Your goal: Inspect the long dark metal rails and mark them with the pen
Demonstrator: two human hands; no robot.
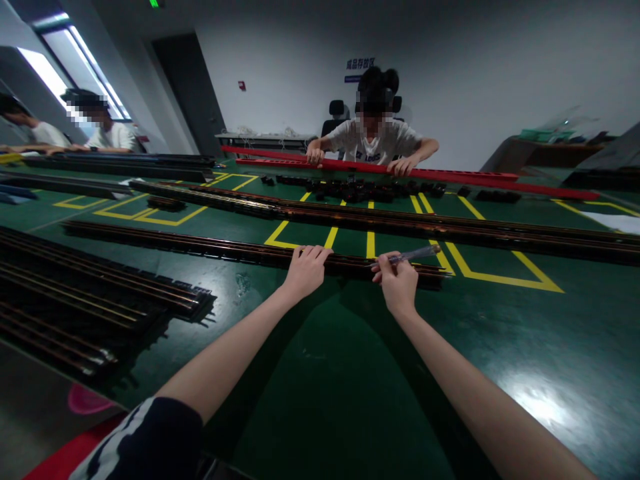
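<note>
A long dark rail with copper-coloured strips (215,245) lies across the green table in front of me. My left hand (306,270) is closed over its near edge, fingers bent across the top. Further right, my right hand (399,283) grips what looks like a screwdriver with a clear handle (419,253). The handle points right and slightly up; the other end points left, low over the rail near its right end. Whether that tip touches the rail is too small to tell.
Several similar rails (150,287) lie at the left. A longer rail bundle (370,217) crosses the table beyond my hands. Small black parts (350,190) are heaped behind it. Opposite, a co-worker (373,137) holds a red bar (465,176). Yellow tape lines (505,283) mark the green table (500,333).
</note>
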